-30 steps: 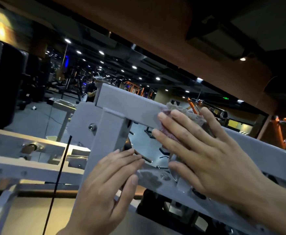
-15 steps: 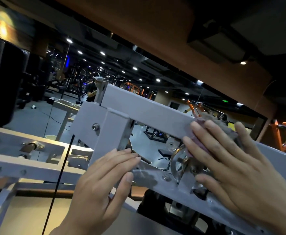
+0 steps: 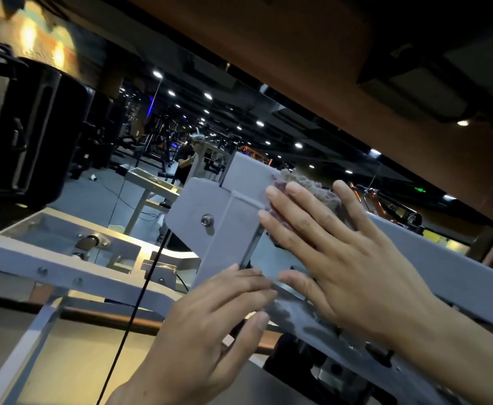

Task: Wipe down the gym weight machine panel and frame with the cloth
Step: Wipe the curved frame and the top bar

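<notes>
The grey top frame of the weight machine (image 3: 216, 217) fills the middle of the view, with a bolt on its upright post. A purple-grey knitted cloth (image 3: 306, 185) lies against the slanted beam where it meets the post. My right hand (image 3: 341, 252) presses the cloth flat onto the beam with straight, spread fingers, hiding most of it. My left hand (image 3: 210, 328) rests with straight fingers on the lower part of the post and the lower bar.
A black cable (image 3: 140, 293) runs down left of the post. A grey bracket with a roller (image 3: 72, 252) lies to the left. Behind, a mirror shows the gym floor, other machines and a person (image 3: 185, 163). Orange equipment (image 3: 385, 203) stands at right.
My right hand has slid the cloth back leftward along the beam to the post joint. The left hand stays on the post. The view has shifted down and right.
</notes>
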